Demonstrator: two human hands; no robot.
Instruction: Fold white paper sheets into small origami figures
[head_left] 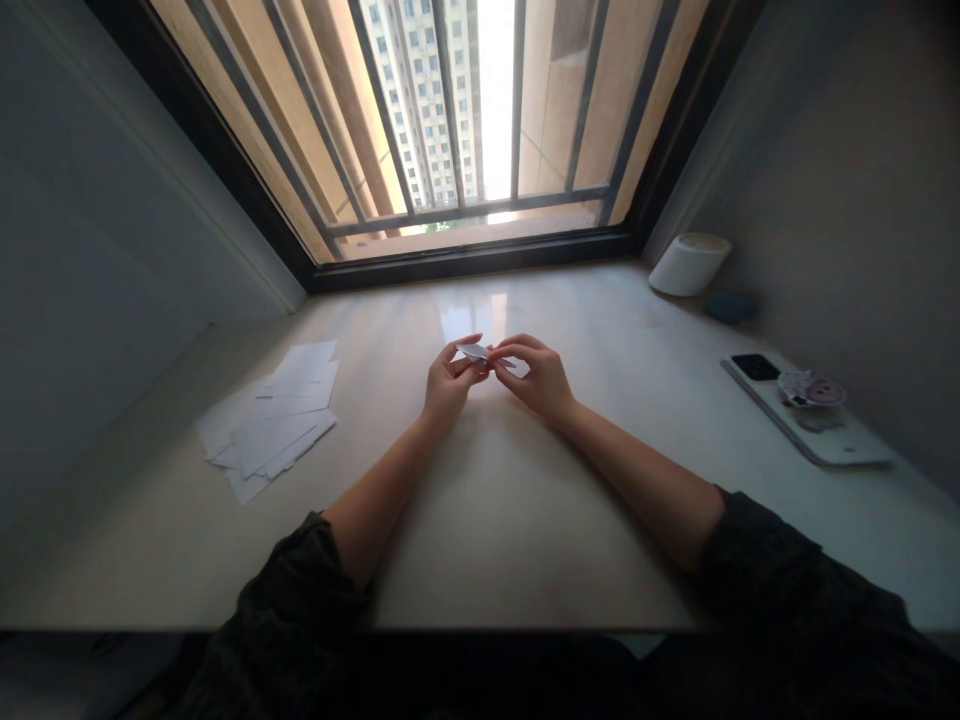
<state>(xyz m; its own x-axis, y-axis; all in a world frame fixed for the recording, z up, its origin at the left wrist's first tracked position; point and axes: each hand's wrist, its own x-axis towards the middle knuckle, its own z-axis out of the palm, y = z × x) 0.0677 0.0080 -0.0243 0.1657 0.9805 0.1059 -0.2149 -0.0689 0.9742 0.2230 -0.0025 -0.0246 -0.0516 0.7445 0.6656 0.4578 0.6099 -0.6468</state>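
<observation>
My left hand [448, 380] and my right hand [536, 375] meet over the middle of a pale desk [525, 500] below a window. Between their fingertips is a small folded piece of white paper [475, 351]. Both hands pinch it, the left from the left side, the right from the right. The paper is lifted slightly above the desk surface. My forearms rest on the desk, with dark sleeves pushed up near the front edge.
A loose pile of white paper sheets [270, 425] lies on the left. A white phone [806, 410] with a round sticker grip lies at the right. A roll of white tissue [690, 263] stands at the far right corner by the barred window [465, 130].
</observation>
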